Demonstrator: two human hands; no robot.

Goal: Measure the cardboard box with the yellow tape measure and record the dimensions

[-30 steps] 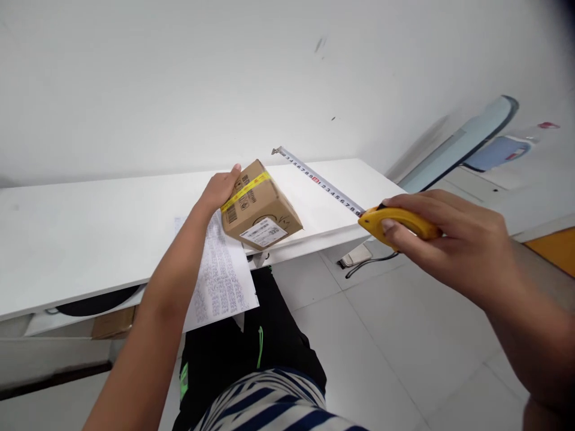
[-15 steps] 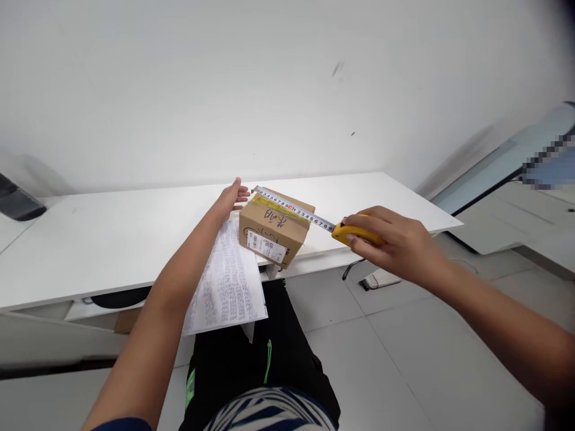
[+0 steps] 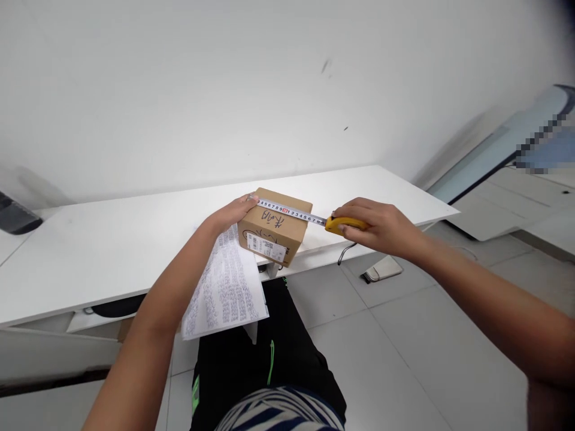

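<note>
A small brown cardboard box (image 3: 290, 232) with handwriting on top and a white label on its near side sits at the front edge of the white table. Across its top lies the metal blade of a yellow tape measure (image 3: 336, 224), reaching past the box on the right. My right hand (image 3: 386, 227) is closed around the tape measure's case, off the box's right side. At the box's left edge, my left hand (image 3: 234, 212) pinches the blade's end, thumb on top; its other fingers are mostly hidden. Part of the written paper sheet (image 3: 233, 293) shows below my left forearm, overhanging the table edge.
The white table (image 3: 112, 239) runs along a wall. Beneath it a shelf holds a black item (image 3: 119, 306). A dark object (image 3: 18, 212) stands at far left. On the floor to the right lies a white and black object (image 3: 381, 269); a tilted glass-like panel (image 3: 507, 149) is beyond.
My left hand has moved right, from open beside the box to pressing the blade's end at its left edge. The blade has shifted nearer on the box top, and my right hand slightly left.
</note>
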